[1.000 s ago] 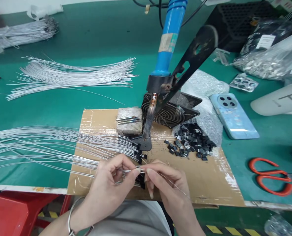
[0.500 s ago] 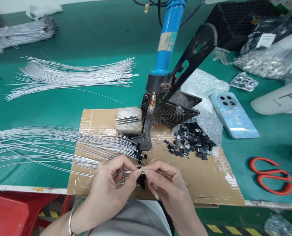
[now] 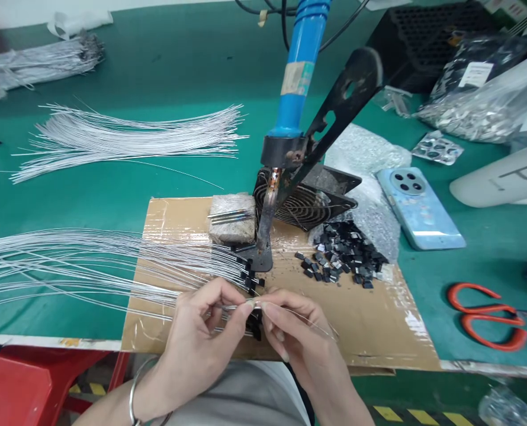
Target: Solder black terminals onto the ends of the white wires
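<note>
My left hand [image 3: 214, 331] pinches a thin white wire between thumb and forefinger, over the front of the cardboard sheet [image 3: 370, 331]. Fingertip to fingertip with it, my right hand [image 3: 301, 328] is closed on a thin solder wire [image 3: 319, 329] whose tail trails off to the right. What lies right between the fingertips is too small to make out. Just behind and under the hands are white wires [image 3: 166, 248] with small black connectors [image 3: 248, 273] on their ends. Beyond them, a blue-handled soldering iron [image 3: 295, 89] points down in its black stand [image 3: 334, 124].
A heap of black connectors [image 3: 347, 251] lies right of a black fan [image 3: 303, 204]. Metal rods rest on a wrapped block [image 3: 232, 231]. Farther right are a blue phone [image 3: 423, 213], red-handled scissors [image 3: 489, 322] and a white cup [image 3: 503, 174]. A loose wire bundle [image 3: 130, 136] lies at back left.
Both hands keep nearly the same place and grip, with the fingertips shifted very slightly. The view has moved a little, so the iron and the things at right appear slightly farther left.
</note>
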A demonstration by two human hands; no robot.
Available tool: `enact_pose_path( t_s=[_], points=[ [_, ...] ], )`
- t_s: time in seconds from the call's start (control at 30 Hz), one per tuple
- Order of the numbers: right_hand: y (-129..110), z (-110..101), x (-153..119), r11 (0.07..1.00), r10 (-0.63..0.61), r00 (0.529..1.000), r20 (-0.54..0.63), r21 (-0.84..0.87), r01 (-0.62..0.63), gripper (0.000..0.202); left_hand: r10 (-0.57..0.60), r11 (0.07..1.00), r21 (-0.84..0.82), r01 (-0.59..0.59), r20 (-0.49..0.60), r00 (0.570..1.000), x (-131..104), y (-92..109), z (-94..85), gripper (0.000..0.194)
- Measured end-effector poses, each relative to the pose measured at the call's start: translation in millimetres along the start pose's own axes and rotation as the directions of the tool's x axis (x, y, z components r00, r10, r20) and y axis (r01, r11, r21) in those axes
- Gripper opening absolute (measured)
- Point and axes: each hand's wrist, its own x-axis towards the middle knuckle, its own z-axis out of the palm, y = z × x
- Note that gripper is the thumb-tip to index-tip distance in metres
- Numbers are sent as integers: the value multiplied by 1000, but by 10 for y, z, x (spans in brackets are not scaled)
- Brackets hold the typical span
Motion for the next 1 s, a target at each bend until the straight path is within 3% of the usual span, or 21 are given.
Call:
enact_pose_path(
  t_s=[0.2,0.43,0.63,1.0],
  points=[
    [3,72,12,999,-40,998,-48,21,41,18,53,999,11,-52,-64,997,-16,-52,67,18],
    [15,71,24,998,-52,997,-53,35,54,17,12,998,-62,-17,-83,997,35,-37,95,21],
    [2,67,-33,988,-130,989,-70,-93,123,17,-9,993,-117,-5,-116,993,57,-39,90,20],
    [-18,124,-44,989,-121,985,-127,-104,108,14,87,996,7,-87,-156,984,26,-39,90,16]
  ],
)
